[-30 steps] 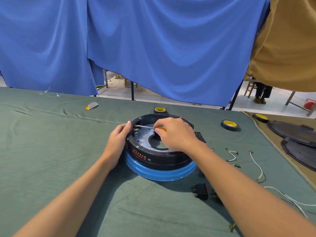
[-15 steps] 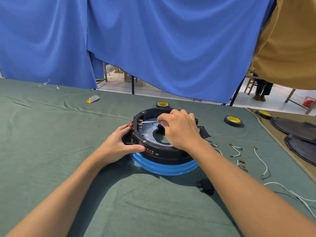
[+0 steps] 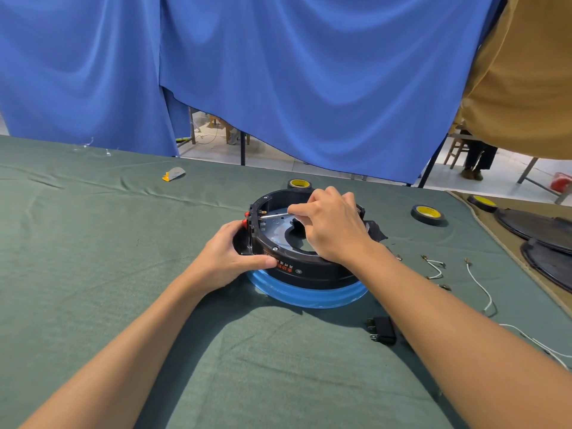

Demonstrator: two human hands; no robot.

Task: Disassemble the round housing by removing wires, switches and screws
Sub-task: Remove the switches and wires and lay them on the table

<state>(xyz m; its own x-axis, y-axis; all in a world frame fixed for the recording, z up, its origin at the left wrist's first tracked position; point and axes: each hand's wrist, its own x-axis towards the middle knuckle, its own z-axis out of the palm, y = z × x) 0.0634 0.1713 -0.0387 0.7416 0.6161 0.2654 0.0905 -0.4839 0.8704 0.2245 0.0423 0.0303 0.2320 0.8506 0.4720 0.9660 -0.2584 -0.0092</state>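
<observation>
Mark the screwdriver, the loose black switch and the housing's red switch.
screwdriver (image 3: pixel 277 215), head view, metal shaft.
loose black switch (image 3: pixel 383 330), head view, its body.
red switch (image 3: pixel 246 219), head view, red face.

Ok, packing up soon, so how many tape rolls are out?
3: one tape roll just behind the round housing, one right of it on the green cloth, one farther right at the tan mat's edge. More may be hidden.

One camera, worn on the person's head, wide-angle, looking forward and down.

It sits close over the green-clothed counter (image 3: pixel 93 243), both forearms running in from the bottom edge to the left hand (image 3: pixel 227 258) and right hand (image 3: pixel 335 230) at the round housing (image 3: pixel 309 269) mid-frame, near enough to show the thin screwdriver (image 3: pixel 277 215) the right hand pinches. Ahead it faces a blue curtain (image 3: pixel 309 88).
</observation>
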